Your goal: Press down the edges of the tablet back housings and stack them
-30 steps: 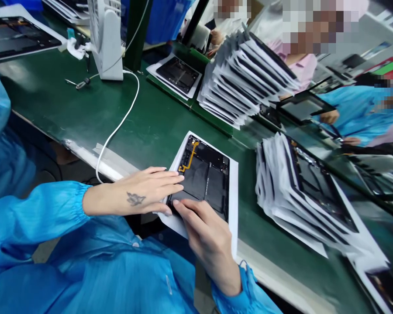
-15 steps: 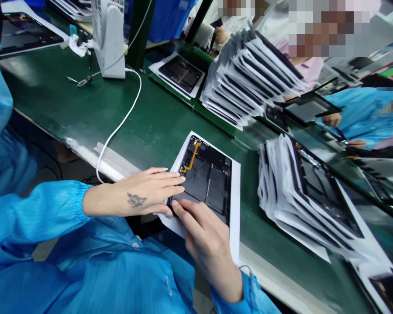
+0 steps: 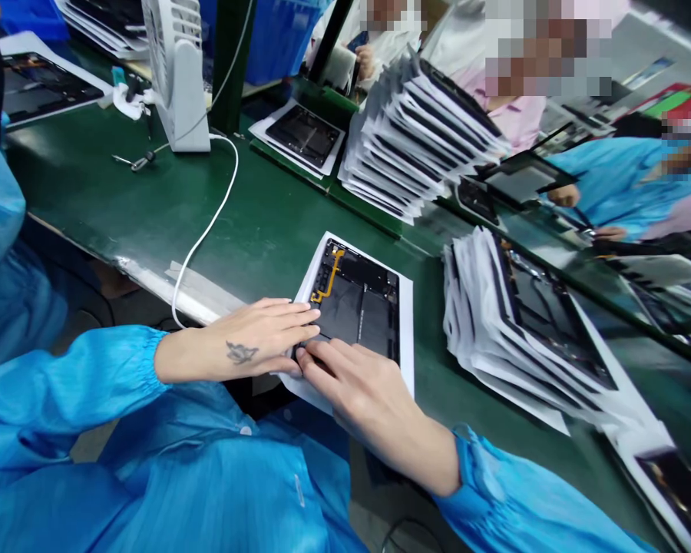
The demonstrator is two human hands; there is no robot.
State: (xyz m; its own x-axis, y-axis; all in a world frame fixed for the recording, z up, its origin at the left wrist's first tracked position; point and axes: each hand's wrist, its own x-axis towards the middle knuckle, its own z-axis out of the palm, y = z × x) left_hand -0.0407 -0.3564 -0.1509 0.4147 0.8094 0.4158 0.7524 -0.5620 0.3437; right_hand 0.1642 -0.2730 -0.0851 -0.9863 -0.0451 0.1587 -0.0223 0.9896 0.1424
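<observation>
An opened device [image 3: 351, 307] is lying under and just beyond the fingers, insides facing up, on a paper sheet [image 3: 407, 330]. Past the left fingertips, an orange flex [image 3: 333, 280] is running along the device's left side. The left hand [image 3: 265, 334] is resting flat over the near-left edge, its fingers straight and close together, gripping nothing that shows. The right hand [image 3: 368, 384] is bending its fingers narrowly at the near-left corner, beside the left thumb; whether they are holding something small, I cannot tell.

Judging by its look, the flex is already sitting in place, the insides are lying uncovered, and the corner is being worked on; the fingers are hiding what is left there.

The tabletop [image 3: 265, 223] is ending under the hands, and the sheet's near end seems to be jutting past that edge. Left of and beyond the fingertips, green surface is stretching to a white cable [image 3: 222, 203] and a fan [image 3: 190, 92]. Rightward, a narrower strip is separating the sheet from a paper-layered stack [image 3: 477, 307]; a taller pile [image 3: 408, 146] is standing farther beyond the fingers.
</observation>
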